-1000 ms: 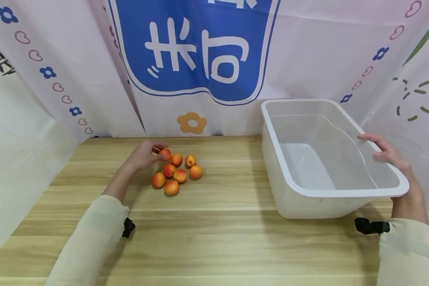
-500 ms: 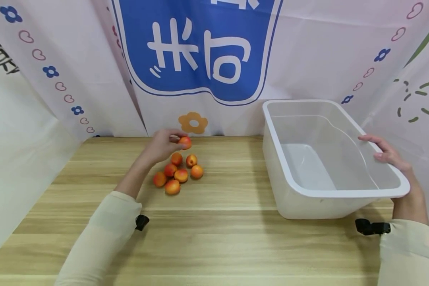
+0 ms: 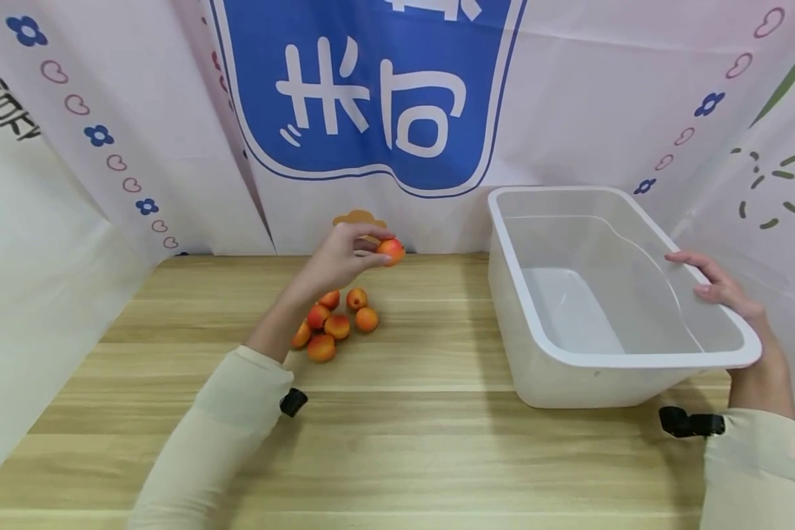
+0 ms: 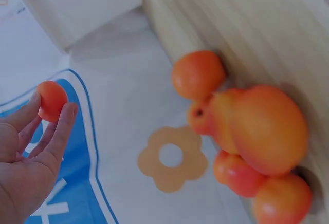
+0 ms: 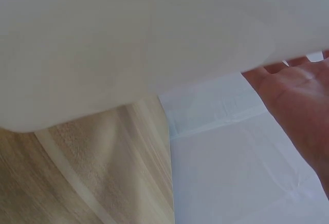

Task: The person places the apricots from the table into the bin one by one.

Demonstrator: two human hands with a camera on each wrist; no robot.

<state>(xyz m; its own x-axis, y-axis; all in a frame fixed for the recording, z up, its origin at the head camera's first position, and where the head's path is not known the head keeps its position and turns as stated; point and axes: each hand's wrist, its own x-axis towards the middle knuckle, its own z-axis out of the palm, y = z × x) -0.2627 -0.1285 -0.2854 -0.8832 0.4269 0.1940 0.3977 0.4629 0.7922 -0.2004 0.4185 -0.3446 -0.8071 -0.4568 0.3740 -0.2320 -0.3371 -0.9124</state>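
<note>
My left hand point(image 3: 341, 258) pinches a red-orange apricot point(image 3: 391, 252) between thumb and fingertips, held up above the back part of the table. In the left wrist view the same apricot point(image 4: 52, 101) shows at the fingertips. Below and behind that hand, several more apricots point(image 3: 336, 327) lie in a loose cluster on the wood, some partly covered by the wrist. At the right stands a deep white plastic tub point(image 3: 589, 386) with nothing in it. My right hand point(image 3: 722, 287) grips the tub's right rim, some fingertips over the edge and the palm outside.
The wooden table point(image 3: 397, 456) reaches back to a white printed curtain point(image 3: 570, 96) with a blue sign panel point(image 3: 364, 96). Bare wood lies between the apricot cluster and the tub. Black straps with small devices point(image 3: 691, 422) sit on both sleeves.
My left hand has lifted one apricot from the cluster and carried it up and to the right, toward the tub. The right hand and tub have stayed in place.
</note>
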